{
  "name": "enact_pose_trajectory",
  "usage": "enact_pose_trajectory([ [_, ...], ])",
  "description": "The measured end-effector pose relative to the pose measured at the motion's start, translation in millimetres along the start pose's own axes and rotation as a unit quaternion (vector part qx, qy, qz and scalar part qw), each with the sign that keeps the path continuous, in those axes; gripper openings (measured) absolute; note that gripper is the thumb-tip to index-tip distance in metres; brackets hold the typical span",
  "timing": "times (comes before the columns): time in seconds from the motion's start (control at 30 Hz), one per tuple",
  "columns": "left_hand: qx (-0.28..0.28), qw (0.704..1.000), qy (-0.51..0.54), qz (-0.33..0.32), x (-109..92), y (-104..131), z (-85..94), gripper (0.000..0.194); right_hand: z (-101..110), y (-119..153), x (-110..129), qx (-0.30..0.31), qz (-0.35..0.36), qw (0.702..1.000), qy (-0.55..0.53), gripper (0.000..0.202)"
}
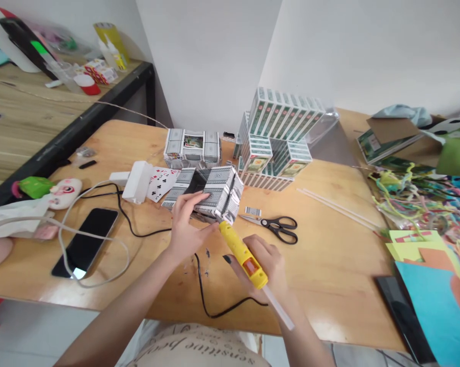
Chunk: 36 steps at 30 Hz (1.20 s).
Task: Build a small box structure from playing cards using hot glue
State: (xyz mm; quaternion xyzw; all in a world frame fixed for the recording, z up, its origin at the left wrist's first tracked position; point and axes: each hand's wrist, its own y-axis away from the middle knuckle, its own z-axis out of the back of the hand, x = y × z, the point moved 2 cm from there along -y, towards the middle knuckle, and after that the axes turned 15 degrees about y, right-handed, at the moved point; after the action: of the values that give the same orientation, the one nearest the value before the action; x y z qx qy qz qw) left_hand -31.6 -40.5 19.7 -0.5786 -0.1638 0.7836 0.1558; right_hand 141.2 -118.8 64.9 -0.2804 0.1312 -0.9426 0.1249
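Observation:
My right hand (266, 260) is wrapped round a yellow glue gun (239, 250), with a clear glue stick (278, 308) poking out of its back end. The gun's nozzle meets the lower right corner of a box-like model built from playing cards (218, 186). My left hand (187, 224) grips that model from its near left side, thumb and fingers on the patterned card faces. Behind it stands a second card-built model (193, 148). Several loose playing cards (163, 181) lie fanned out to the left. Black-handled scissors (279, 224) rest on the table just right of the gun.
Stacked green card boxes (285, 114) rise at the back. A phone (88, 239), a white cable (63, 244) and a white power strip (136, 181) lie left. Thin white sticks (336, 206), coloured paper (428, 300) and tangled yarn (413, 196) are right. A black cord (214, 315) crosses the front.

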Motion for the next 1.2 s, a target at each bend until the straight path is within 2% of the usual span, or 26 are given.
enact_pose_trajectory([
  [0.13,-0.001,1.0,0.002,-0.002,0.9,0.8,0.1,0.055,-3.6,-0.5,-7.2,-0.011,0.066,0.997,0.024,0.011],
  [0.23,0.002,1.0,0.003,-0.006,-0.3,1.1,0.1,0.055,2.6,-6.9,-13.0,0.011,0.065,0.998,-0.015,0.014],
  [0.3,0.003,1.0,0.001,-0.01,-1.3,1.2,-0.1,0.055,7.2,-12.9,-17.5,0.048,0.019,0.996,-0.067,0.018],
  [0.37,0.003,1.0,-0.003,-0.013,-2.1,1.2,-0.7,0.057,8.9,-17.8,-22.3,0.094,-0.056,0.984,-0.14,0.024],
  [0.47,0.004,1.0,-0.007,-0.014,-2.8,1.1,-1.7,0.056,5.5,-20.1,-27.8,0.149,-0.173,0.94,-0.253,0.03],
  [0.53,0.004,1.0,-0.01,-0.016,-3.2,0.9,-2.4,0.056,2.2,-19.5,-29.3,0.16,-0.211,0.917,-0.3,0.033],
  [0.7,0.005,1.0,-0.015,-0.02,-3.8,0.6,-4.3,0.055,-2.3,-16.1,-31.1,0.148,-0.238,0.901,-0.331,0.032],
  [0.97,0.006,0.999,-0.02,-0.025,-3.6,1.0,-5.4,0.055,-7.4,-9.1,-35.1,0.144,-0.25,0.896,-0.337,0.033],
  [1.2,0.013,0.999,-0.028,-0.027,-4.5,0.9,-6.5,0.054,-9.3,-2.3,-33.9,0.152,-0.316,0.876,-0.33,0.042],
])
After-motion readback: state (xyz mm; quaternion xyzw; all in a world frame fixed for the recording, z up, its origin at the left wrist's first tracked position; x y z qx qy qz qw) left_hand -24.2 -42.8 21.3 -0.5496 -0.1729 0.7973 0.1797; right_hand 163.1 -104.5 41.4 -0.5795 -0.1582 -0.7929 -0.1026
